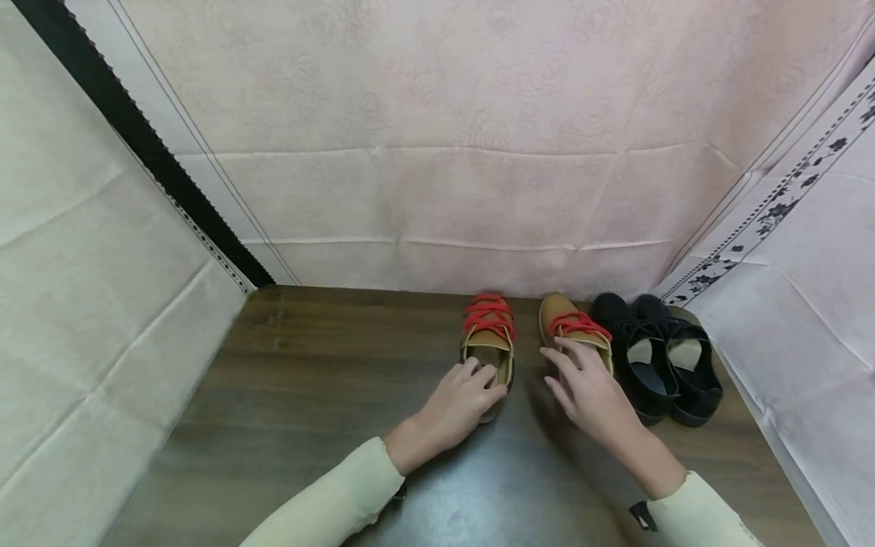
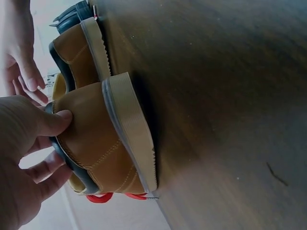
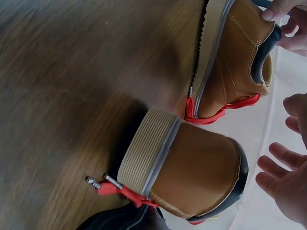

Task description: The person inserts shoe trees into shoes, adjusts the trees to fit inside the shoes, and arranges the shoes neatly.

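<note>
The left hand (image 1: 456, 406) pinches the heel collar of the left tan shoe (image 1: 488, 349); such a thin hold may slip, and the shoe could tip. The right hand (image 1: 589, 391) hovers with loose fingers over the right tan shoe (image 1: 573, 328), just left of the black shoes (image 1: 659, 357). Both tan shoes have red laces and ribbed soles.

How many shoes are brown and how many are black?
Brown shoes with red laces: 2, one gripped at the heel by the left hand, one under the right hand
Black shoes: 2, a pair at the right of the table
Total: 4 shoes
</note>
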A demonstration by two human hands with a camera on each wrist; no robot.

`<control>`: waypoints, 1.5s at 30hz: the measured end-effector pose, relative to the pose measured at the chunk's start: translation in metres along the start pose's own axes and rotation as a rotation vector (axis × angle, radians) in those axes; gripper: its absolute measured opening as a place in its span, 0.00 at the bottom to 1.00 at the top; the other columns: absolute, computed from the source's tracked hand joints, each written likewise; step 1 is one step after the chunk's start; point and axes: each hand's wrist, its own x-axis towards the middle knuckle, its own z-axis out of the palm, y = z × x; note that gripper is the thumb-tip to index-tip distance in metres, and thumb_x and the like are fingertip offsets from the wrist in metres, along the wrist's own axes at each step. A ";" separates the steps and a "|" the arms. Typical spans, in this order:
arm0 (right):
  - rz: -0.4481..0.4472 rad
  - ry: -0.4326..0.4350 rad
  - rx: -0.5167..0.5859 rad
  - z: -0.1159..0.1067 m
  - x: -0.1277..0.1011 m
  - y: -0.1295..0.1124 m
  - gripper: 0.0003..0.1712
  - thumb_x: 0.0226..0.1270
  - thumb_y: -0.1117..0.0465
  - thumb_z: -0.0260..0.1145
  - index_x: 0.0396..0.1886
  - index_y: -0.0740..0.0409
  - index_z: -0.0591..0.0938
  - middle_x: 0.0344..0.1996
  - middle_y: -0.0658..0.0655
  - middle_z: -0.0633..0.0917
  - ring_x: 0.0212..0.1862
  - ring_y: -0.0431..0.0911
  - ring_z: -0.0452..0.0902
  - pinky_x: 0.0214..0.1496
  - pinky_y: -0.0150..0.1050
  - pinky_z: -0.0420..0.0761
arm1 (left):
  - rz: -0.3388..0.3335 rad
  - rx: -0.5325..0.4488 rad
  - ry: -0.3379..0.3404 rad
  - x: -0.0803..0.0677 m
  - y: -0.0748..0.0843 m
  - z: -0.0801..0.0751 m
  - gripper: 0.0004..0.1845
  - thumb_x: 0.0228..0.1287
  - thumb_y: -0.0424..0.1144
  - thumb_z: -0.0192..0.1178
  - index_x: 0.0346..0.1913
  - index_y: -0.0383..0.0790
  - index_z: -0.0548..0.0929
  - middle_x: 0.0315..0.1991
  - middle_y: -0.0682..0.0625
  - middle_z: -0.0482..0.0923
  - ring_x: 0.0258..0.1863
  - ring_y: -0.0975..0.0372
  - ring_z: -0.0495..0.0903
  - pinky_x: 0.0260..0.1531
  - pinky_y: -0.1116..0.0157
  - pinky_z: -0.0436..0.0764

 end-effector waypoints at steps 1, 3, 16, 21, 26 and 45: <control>-0.005 0.005 -0.006 0.000 -0.001 0.001 0.27 0.64 0.59 0.76 0.62 0.54 0.82 0.63 0.65 0.79 0.63 0.62 0.75 0.53 0.60 0.83 | 0.004 -0.004 0.007 0.001 0.000 0.001 0.13 0.67 0.33 0.67 0.50 0.53 0.89 0.46 0.53 0.81 0.39 0.59 0.75 0.34 0.65 0.77; -0.012 0.013 -0.019 -0.001 -0.002 0.003 0.27 0.63 0.59 0.75 0.62 0.54 0.82 0.62 0.65 0.79 0.62 0.63 0.76 0.54 0.61 0.82 | 0.013 -0.008 0.020 0.002 -0.001 0.004 0.13 0.68 0.33 0.67 0.49 0.53 0.89 0.45 0.54 0.81 0.38 0.60 0.75 0.33 0.65 0.76; -0.069 0.080 -0.085 -0.007 -0.011 0.020 0.30 0.82 0.41 0.50 0.62 0.59 0.82 0.62 0.71 0.78 0.57 0.69 0.76 0.59 0.62 0.77 | 0.025 -0.039 0.017 0.012 0.005 0.013 0.12 0.73 0.34 0.63 0.51 0.54 0.88 0.44 0.55 0.79 0.38 0.60 0.73 0.33 0.66 0.73; -0.044 0.070 -0.093 -0.008 -0.015 0.024 0.27 0.72 0.49 0.64 0.63 0.60 0.81 0.64 0.71 0.77 0.61 0.69 0.75 0.62 0.64 0.75 | 0.029 -0.031 0.023 0.015 0.007 0.016 0.12 0.72 0.34 0.64 0.51 0.54 0.88 0.43 0.55 0.79 0.39 0.60 0.73 0.33 0.67 0.73; -0.005 0.063 -0.100 -0.009 -0.020 0.028 0.31 0.60 0.57 0.74 0.63 0.60 0.80 0.64 0.72 0.77 0.63 0.69 0.74 0.63 0.66 0.75 | 0.047 -0.021 0.064 0.019 0.010 0.020 0.11 0.72 0.36 0.64 0.51 0.54 0.88 0.42 0.55 0.79 0.38 0.60 0.73 0.32 0.67 0.73; 0.075 0.020 -0.107 -0.017 -0.023 0.029 0.34 0.57 0.60 0.79 0.64 0.61 0.80 0.65 0.72 0.77 0.64 0.69 0.73 0.63 0.67 0.74 | 0.054 0.009 0.077 0.040 0.029 0.027 0.10 0.73 0.41 0.64 0.52 0.55 0.89 0.45 0.56 0.80 0.38 0.61 0.73 0.33 0.68 0.73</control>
